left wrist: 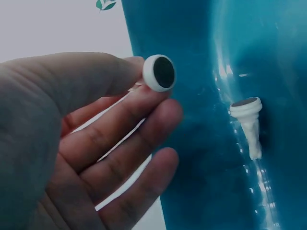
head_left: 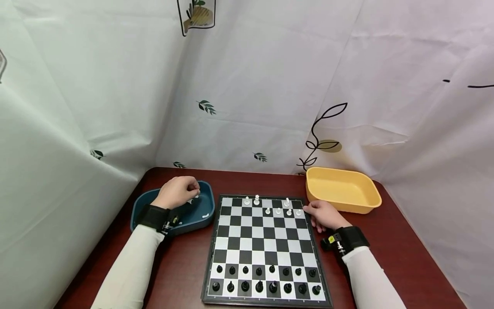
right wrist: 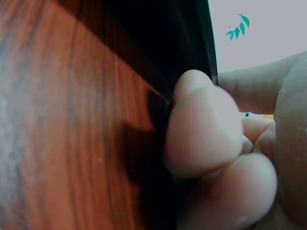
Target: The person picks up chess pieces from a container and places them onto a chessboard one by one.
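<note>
Over the blue bin (head_left: 208, 189), my left hand (head_left: 176, 192) pinches a white chess piece (left wrist: 159, 73) between thumb and fingertips. Its dark round base faces the wrist camera, and the rest of it is hidden by the fingers. Another white chess piece (left wrist: 248, 125) lies on its side in the bin. My right hand (head_left: 326, 214) grips the right edge of the chessboard (head_left: 252, 221) near its far corner, fingers curled against the side. Several white pieces (head_left: 256, 200) stand on the board's two far rows. Black pieces (head_left: 259, 286) fill its two near rows.
A yellow bin (head_left: 343, 206) stands at the back right, just behind my right hand. The dark red table (head_left: 185, 274) meets white cloth walls (head_left: 247, 86) at the back and sides.
</note>
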The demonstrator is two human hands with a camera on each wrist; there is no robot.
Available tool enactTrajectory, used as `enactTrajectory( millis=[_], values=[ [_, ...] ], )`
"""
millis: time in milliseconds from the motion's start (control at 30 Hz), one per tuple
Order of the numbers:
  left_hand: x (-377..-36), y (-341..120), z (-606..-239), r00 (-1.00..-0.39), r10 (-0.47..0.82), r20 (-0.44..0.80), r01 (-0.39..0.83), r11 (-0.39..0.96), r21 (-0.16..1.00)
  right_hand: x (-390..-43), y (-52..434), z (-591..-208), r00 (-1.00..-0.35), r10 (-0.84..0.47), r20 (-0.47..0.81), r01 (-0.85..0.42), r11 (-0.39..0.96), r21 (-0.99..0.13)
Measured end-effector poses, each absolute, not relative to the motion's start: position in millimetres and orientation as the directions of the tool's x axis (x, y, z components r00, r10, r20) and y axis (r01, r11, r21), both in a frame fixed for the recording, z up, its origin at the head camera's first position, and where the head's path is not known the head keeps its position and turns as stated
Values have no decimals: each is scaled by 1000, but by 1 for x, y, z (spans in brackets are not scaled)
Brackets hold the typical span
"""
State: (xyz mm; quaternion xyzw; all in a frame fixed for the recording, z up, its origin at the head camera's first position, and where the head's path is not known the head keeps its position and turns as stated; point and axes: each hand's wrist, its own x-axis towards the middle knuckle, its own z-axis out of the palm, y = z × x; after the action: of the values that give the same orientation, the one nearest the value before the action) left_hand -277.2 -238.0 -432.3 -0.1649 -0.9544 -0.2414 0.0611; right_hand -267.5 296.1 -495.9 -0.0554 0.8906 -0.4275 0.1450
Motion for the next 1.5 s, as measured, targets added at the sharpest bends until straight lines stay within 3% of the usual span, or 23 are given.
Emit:
enactTrajectory(
  millis=[467, 1133, 1500],
  values=[
    [-268, -220, -417, -900, 301, 316, 417, 808, 415, -267, 296, -497, -953, -212, -218, 38, 627, -778],
    [-259, -151, -374, -793, 462, 397, 598, 719, 356, -269, 299, -499, -950, -234, -209, 26, 605, -796],
    [-277, -91, -366, -731, 589, 344, 682, 648, 340, -267, 297, -499, -952, -224, -207, 30, 608, -793]
  ],
)
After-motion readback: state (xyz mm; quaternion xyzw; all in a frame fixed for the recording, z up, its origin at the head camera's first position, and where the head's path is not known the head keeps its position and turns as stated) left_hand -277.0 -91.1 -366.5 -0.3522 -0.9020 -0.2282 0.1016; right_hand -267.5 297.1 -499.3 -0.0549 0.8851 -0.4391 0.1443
